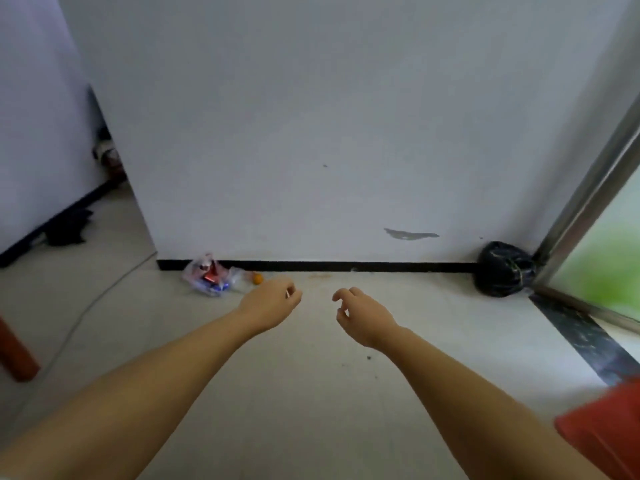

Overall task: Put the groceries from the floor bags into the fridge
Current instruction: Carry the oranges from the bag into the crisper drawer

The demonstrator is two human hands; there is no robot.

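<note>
Reaching forward over the pale tiled floor (311, 393): left hand (273, 301) and right hand (363, 315), fingers loosely curled, holding nothing. Clear plastic grocery bag (211, 277) at the wall base beyond the left hand, small orange fruit (257, 278) beside it. Black plastic bag (504, 270) in far right corner.

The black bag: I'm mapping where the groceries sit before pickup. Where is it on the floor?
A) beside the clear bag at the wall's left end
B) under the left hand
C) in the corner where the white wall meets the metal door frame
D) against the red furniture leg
C: the black bag sits in the right corner against the white wall and the metal door frame, far from the clear bag.
</note>
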